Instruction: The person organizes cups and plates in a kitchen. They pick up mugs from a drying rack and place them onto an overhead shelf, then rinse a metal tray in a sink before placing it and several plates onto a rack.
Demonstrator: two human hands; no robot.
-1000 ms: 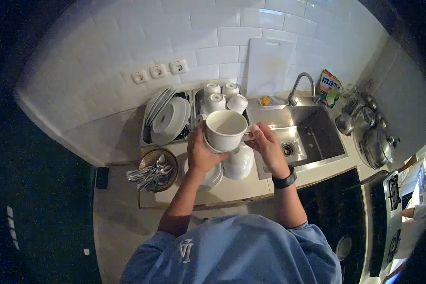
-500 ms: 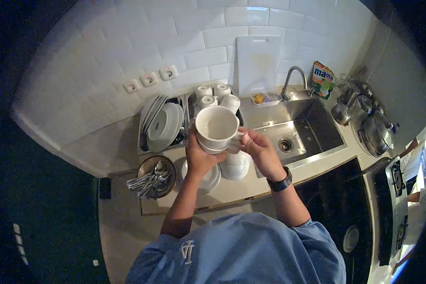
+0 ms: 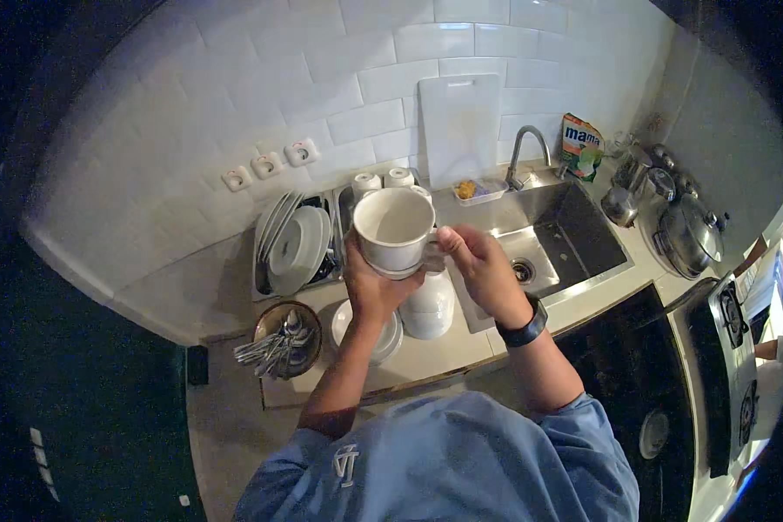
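A white mug [image 3: 394, 235] is held upright over the counter, its mouth toward me and its inside bare. Right below its base shows the edge of a second white piece, mostly covered by fingers; it looks like another mug. My left hand [image 3: 372, 287] wraps round them from the left and beneath. With thumb and fingers, my right hand [image 3: 483, 263] pinches the mug's handle on the right. Beyond the mug, small white cups [image 3: 399, 177] stand upside down in a metal tray, partly hidden by it. White rounded crockery [image 3: 428, 311] and stacked white plates [image 3: 391, 337] sit below my hands.
At left are a rack with upright plates [image 3: 299, 250] and a bowl [image 3: 314, 335] of spoons and forks. The steel sink [image 3: 574, 235] with its tap [image 3: 515, 157] lies right, before a cutting board [image 3: 459, 126]. Pots [image 3: 689, 233] and a stove [image 3: 729, 348] are further right.
The view has shifted slightly, so the counter and wall sit a little differently in it. Both hands keep their hold on the mug, which now hides more of the upside-down cups.
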